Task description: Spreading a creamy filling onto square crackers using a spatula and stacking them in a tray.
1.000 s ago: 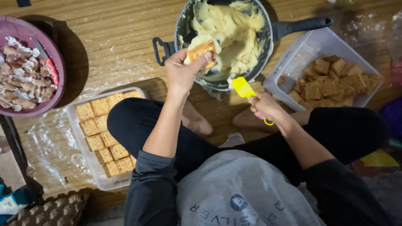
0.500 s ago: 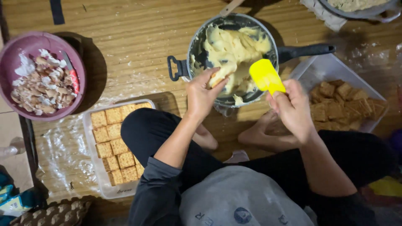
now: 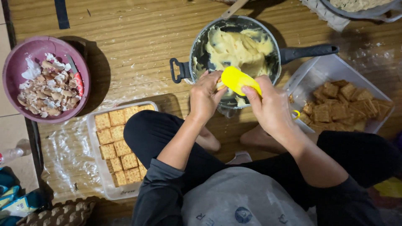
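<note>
The right hand (image 3: 272,111) is pinched around a bright yellow flexible spatula (image 3: 239,80), whose blade now lies over the square golden cracker (image 3: 219,85) gripped in the curled fingers of the left hand (image 3: 206,98). Half a second ago the spatula stood apart at the cracker's three o'clock; a second ago it was lower, near the knee, so the hands have closed together and spreading looks to be under way. Both hover over the near rim of the dark metal pan of pale yellow cream (image 3: 234,50), at twelve o'clock. At three o'clock sits a clear plastic tub of brown crackers (image 3: 341,102); at eight o'clock a clear tray of layered crackers (image 3: 117,146); at ten o'clock a maroon bowl of eggshells (image 3: 44,79).
</note>
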